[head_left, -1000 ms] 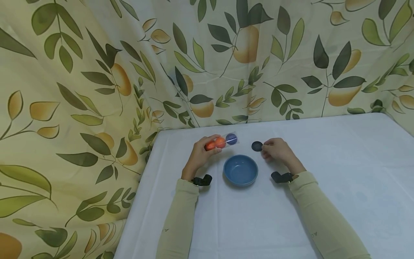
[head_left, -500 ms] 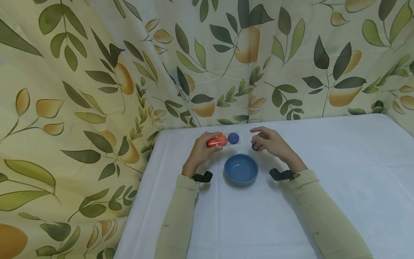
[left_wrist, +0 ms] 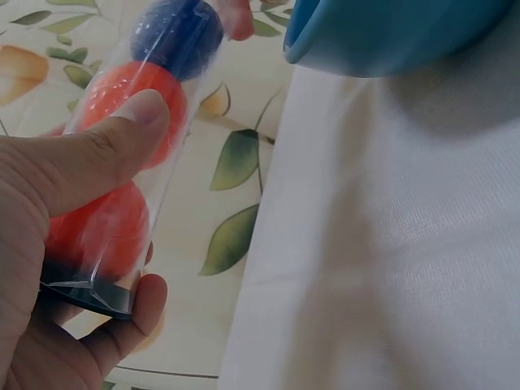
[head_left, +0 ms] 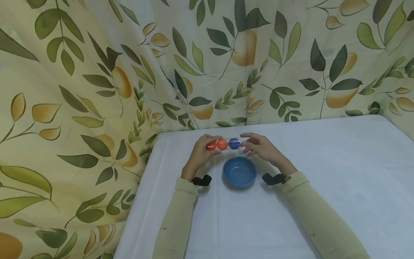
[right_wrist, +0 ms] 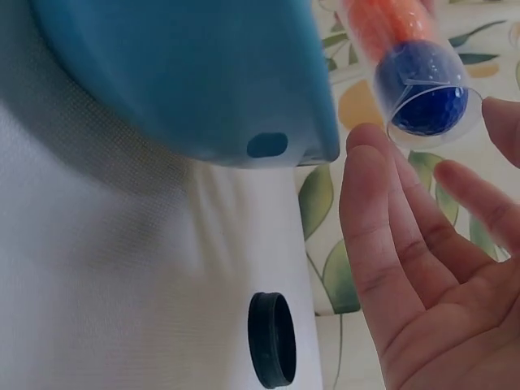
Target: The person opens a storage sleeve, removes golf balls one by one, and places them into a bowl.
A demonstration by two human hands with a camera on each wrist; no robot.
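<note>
My left hand (head_left: 199, 154) grips a clear plastic tube (left_wrist: 169, 175) near its dark closed end, thumb along the side. Inside sit two orange balls (head_left: 222, 144) and a dimpled blue ball (right_wrist: 432, 106), the blue one nearest the uncapped end. My right hand (head_left: 266, 149) is beside that end, its fingers spread about the rim; whether they touch it I cannot tell. The right wrist view shows a black cap (right_wrist: 272, 341) on the white cloth below the right hand; the head view does not show it. A blue bowl (head_left: 239, 172) stands just in front of the tube.
A white cloth (head_left: 278, 223) covers the table. Behind and to the left hangs a curtain (head_left: 181, 90) with leaf and fruit print. Each wrist carries a small black camera (head_left: 202, 180).
My right hand has let go of the black cap and moved left to the tube's uncapped end. The left hand keeps its hold on the tube, which now lies more level.
</note>
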